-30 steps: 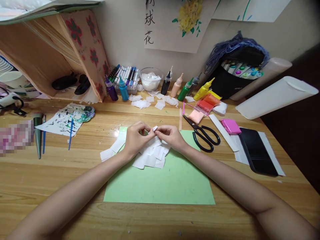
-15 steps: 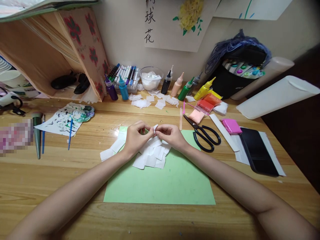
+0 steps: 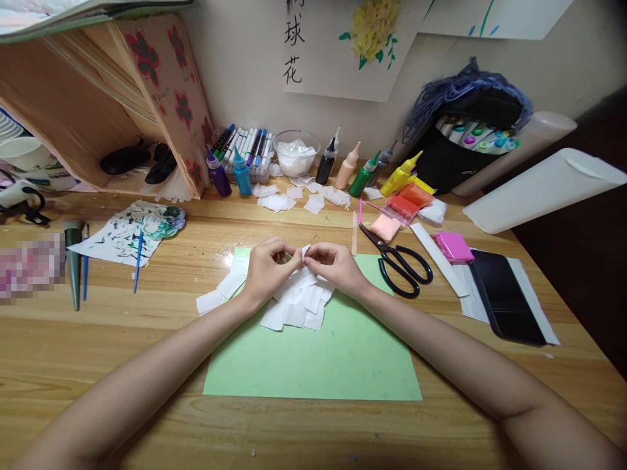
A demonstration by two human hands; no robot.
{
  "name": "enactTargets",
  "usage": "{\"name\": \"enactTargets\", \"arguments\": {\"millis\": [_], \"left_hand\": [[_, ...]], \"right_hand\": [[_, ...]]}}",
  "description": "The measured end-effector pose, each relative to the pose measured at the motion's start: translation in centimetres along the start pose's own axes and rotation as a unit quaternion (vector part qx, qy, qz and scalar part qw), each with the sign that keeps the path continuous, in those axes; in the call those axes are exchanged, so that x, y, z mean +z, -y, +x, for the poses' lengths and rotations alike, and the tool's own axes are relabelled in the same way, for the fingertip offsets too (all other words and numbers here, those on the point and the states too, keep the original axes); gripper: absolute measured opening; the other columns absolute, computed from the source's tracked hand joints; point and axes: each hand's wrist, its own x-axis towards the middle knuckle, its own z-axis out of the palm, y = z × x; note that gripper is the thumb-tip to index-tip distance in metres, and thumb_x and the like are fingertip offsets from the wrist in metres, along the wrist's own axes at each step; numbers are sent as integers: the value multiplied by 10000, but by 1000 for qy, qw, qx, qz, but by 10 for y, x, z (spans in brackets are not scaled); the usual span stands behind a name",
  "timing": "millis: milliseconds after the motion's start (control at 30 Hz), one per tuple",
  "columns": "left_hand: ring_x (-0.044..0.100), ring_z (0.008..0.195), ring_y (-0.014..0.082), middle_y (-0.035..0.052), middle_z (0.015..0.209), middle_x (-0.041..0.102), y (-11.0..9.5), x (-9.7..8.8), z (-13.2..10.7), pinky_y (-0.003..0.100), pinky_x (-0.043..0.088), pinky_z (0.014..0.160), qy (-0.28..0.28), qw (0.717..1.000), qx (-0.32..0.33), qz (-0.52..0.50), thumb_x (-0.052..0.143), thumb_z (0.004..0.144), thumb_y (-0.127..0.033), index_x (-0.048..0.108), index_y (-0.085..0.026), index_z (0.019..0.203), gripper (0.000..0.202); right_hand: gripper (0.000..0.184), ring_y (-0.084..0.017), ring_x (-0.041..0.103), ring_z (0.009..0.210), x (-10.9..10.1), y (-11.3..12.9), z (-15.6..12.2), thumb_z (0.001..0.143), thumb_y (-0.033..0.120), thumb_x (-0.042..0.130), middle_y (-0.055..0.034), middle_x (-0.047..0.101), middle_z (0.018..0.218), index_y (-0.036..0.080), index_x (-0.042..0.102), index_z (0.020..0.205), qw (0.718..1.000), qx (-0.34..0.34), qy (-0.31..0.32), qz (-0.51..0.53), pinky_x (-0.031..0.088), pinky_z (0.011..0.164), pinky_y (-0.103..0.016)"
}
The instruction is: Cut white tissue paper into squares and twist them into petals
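Between the fingertips of both hands a small piece of white paper (image 3: pixel 305 250) is pinched, mostly covered by the fingers. My left hand (image 3: pixel 271 267) is closed on its left side, thumb against the fingers. From the right, my right hand (image 3: pixel 336 266) grips the same piece, also closed. Just below them a heap of white paper squares (image 3: pixel 296 303) lies overlapping on the green sheet (image 3: pixel 313 365). A few more white squares (image 3: pixel 220 294) are spread by the sheet's left edge, partly on the wooden table.
Black-handled scissors (image 3: pixel 404 264) lie right of the hands. Paint bottles (image 3: pixel 362 175), a glass bowl (image 3: pixel 296 156) with white paper and loose scraps (image 3: pixel 277 201) line the back. At right are a phone (image 3: pixel 507 297) and a pink packet (image 3: pixel 454 247); brushes (image 3: pixel 138 258) lie left.
The paper piece's tip between the fingers has shifted slightly and looks a little less raised. Both hands stay almost in place; nothing else has visibly moved.
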Motion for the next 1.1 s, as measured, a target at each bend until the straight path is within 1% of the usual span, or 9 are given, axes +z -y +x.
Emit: {"name": "enactTargets", "arguments": {"millis": [133,233,267,333,500,600,700,900,1100], "left_hand": [[467,563,108,12,626,594,-2,-1,0,248,360,531,7,1000,8,13,592,802,-283,672,-172,646,208],[509,609,114,27,741,649,-5,-2,-1,247,394,558,14,999,29,21,580,819,-280,705,-186,787,159],[529,639,117,31,795,664,-6,-2,-2,248,413,579,14,999,41,24,589,813,-271,703,-193,860,145],[561,696,124,37,893,682,-7,-2,-3,258,450,639,13,997,66,28,617,793,-245,675,-205,986,206],[613,764,145,48,994,701,-4,0,-5,311,491,754,18,994,103,39,633,790,-236,656,-221,1064,276],[634,844,168,42,1008,703,-1,2,-6,329,492,776,13,991,122,63,601,822,-248,670,-246,1052,240],[639,885,171,35,984,709,-1,2,-6,325,489,775,4,989,129,76,566,848,-244,697,-244,971,179],[625,772,152,39,867,710,0,1,-6,309,483,707,-20,991,111,68,563,848,-249,692,-213,859,135],[558,667,124,20,755,660,-1,0,-4,268,435,628,-32,992,96,74,568,837,-254,639,-195,788,105]], "right_hand": [[149,-131,597,630,0,5,0,701,302,672,-24,653,692,159,638,721,999,17,-21,29,464,608,-267],[203,-105,548,554,-1,7,1,708,351,678,-18,641,653,153,638,726,998,22,-41,33,442,561,-253],[219,-100,535,543,-1,7,1,710,366,678,-18,640,649,152,637,720,998,22,-51,32,438,552,-249],[246,-95,518,527,-2,6,2,708,393,680,-16,636,635,152,632,707,997,20,-66,30,432,538,-244],[254,-90,499,514,-2,6,3,707,401,686,2,609,602,162,610,670,998,-2,-62,31,426,526,-235],[241,-92,505,532,-1,6,2,731,391,672,1,604,628,166,606,672,998,-17,-54,32,431,538,-238],[236,-97,514,551,-1,6,1,742,388,664,-1,592,650,168,605,678,998,-29,-47,31,432,544,-243],[221,-101,513,580,0,4,0,755,367,649,-3,574,651,160,591,705,998,-28,-60,8,404,551,-243],[205,-90,417,539,-1,4,-1,760,350,623,18,515,619,161,576,697,996,-24,-74,-48,319,503,-238]]}}
